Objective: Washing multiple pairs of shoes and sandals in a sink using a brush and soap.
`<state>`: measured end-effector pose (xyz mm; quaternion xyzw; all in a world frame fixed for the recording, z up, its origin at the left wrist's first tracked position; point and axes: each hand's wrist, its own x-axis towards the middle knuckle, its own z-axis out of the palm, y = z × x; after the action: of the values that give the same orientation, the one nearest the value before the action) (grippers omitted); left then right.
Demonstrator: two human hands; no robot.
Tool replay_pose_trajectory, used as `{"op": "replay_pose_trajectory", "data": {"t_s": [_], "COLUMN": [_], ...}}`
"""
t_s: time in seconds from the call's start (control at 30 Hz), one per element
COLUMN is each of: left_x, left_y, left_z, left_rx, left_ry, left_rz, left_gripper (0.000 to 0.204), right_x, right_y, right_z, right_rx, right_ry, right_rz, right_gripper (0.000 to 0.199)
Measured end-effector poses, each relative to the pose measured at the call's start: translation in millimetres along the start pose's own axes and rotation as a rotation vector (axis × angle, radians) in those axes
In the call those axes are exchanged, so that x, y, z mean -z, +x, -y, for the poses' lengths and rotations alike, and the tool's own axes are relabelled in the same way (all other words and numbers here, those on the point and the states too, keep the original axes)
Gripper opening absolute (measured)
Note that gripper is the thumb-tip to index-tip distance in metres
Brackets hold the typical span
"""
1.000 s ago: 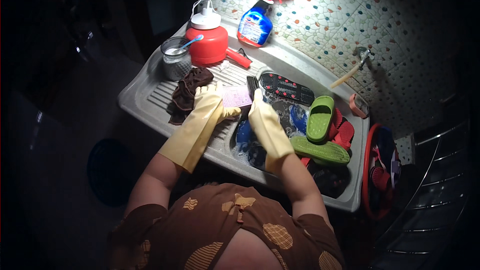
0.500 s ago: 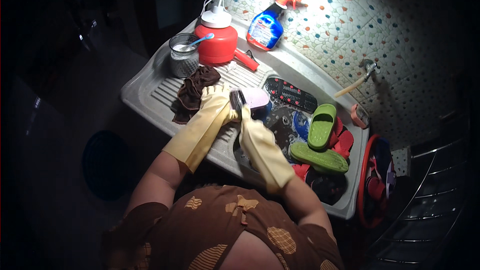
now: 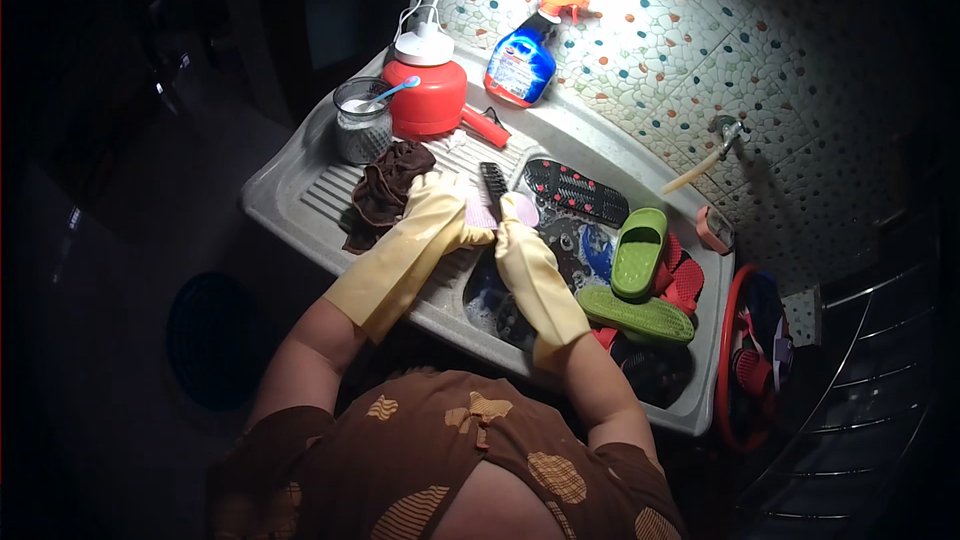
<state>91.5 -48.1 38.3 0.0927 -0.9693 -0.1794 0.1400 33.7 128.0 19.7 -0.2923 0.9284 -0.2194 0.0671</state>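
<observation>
Both of my hands wear cream rubber gloves. My left hand (image 3: 442,204) is closed on a pale pink slipper (image 3: 480,211) over the ridged drainboard, beside the sink basin. My right hand (image 3: 514,225) grips a scrubbing brush (image 3: 492,183) with dark bristles, held over that slipper. Part of the slipper is hidden behind the gloves and brush. A crumpled dark brown cloth (image 3: 385,190) lies just left of my left hand. In the soapy basin to the right are a black slipper with red dots (image 3: 577,190) and two green slippers (image 3: 638,258), with red ones (image 3: 684,282) beside them.
A red lamp base (image 3: 430,90), a glass jar (image 3: 362,130) with a blue spoon and a blue spray bottle (image 3: 522,62) line the sink's back. A tap (image 3: 730,132) with a short hose projects from the tiled wall. Right of the sink stands a red-rimmed basin (image 3: 722,380).
My right hand has moved a little right and away from me with the brush, which now points more upright. My left hand stays on the pink slipper.
</observation>
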Motion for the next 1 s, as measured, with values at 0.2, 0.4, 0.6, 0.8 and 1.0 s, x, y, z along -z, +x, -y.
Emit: {"op": "replay_pose_trajectory", "data": {"t_s": [0.2,0.4,0.6,0.8,1.0], "left_x": [6.3,-59.9,-116.8,-103.5,-102.5], "left_y": [26.5,26.0,19.6,15.7,49.4], "left_z": [-59.9,-101.7,-87.0,-96.5,-74.3], "left_rx": [-0.156,-0.149,-0.157,-0.023,0.325], "left_ry": [0.053,0.047,0.038,0.019,-0.288], "left_rz": [0.321,0.308,0.364,0.468,0.766], "left_gripper": [0.082,0.090,0.101,0.105,0.039], "right_x": [38.0,48.8,5.3,9.1,29.8], "right_y": [-26.0,-39.4,-41.9,-52.6,-53.3], "right_z": [-30.2,-69.2,-120.0,-122.1,-114.9], "right_rx": [-0.221,-0.400,-0.416,-0.323,-0.471], "right_ry": [0.016,-0.136,-0.217,-0.008,0.454], "right_rz": [-0.014,0.053,0.126,0.097,0.050], "right_gripper": [0.051,0.053,0.059,0.054,0.049]}}
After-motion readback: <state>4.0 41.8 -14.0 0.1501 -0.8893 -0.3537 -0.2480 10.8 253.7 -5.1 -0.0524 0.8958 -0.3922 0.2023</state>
